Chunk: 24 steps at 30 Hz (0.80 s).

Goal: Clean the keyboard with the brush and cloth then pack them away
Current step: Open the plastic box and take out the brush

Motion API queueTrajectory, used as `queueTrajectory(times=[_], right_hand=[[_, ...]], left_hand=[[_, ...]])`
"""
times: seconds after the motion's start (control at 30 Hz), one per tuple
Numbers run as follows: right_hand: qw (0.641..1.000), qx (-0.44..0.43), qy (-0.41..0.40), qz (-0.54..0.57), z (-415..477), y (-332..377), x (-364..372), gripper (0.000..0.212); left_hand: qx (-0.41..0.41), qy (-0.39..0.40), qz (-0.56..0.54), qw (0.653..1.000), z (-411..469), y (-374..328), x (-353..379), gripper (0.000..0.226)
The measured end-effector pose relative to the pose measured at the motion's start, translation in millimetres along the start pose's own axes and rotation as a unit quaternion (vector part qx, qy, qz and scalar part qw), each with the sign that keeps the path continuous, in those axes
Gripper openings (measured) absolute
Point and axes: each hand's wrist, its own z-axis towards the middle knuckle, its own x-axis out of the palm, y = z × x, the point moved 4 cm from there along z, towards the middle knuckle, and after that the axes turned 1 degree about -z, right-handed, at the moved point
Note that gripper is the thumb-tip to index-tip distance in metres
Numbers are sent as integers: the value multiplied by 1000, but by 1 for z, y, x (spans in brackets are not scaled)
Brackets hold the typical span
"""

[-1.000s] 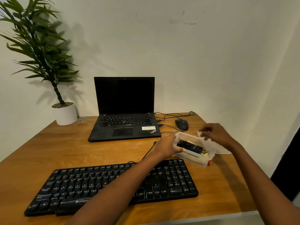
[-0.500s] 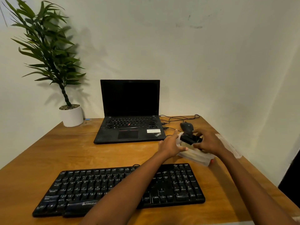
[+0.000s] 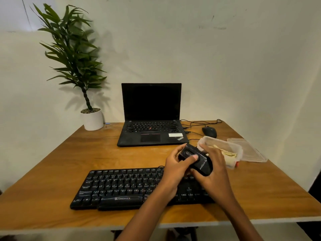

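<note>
A black keyboard (image 3: 125, 186) lies across the near part of the wooden desk (image 3: 52, 171). Both hands hold a black brush case (image 3: 199, 160) just above the keyboard's far right corner. My left hand (image 3: 175, 166) grips its left end with the thumb pressed on top. My right hand (image 3: 215, 167) wraps around its right end from below. Behind them stands an open clear plastic box (image 3: 225, 145) with a yellowish cloth (image 3: 227, 153) inside. The brush's bristles are not visible.
The box's clear lid (image 3: 250, 150) lies to its right near the desk edge. A black laptop (image 3: 151, 119) stands open at the back, with a black mouse (image 3: 209, 131) and cables to its right. A potted plant (image 3: 86, 108) is at the back left.
The black brush case has come out of the clear box. Both hands now hold it closer to me, above the keyboard. The lid lies on the desk, out of my right hand.
</note>
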Motion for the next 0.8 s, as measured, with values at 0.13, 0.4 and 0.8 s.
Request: queueTrajectory(times=[0.13, 0.4, 0.8], right_hand=[[998, 49, 30, 38, -30, 5, 19, 61], [992, 70, 30, 100, -54, 29, 42, 56], [989, 74, -5, 125, -61, 42, 49, 67]], left_hand=[[34, -17, 27, 999, -35, -1, -23, 45], [84, -49, 69, 993, -56, -7, -50, 42], [106, -52, 78, 990, -59, -15, -58, 42]])
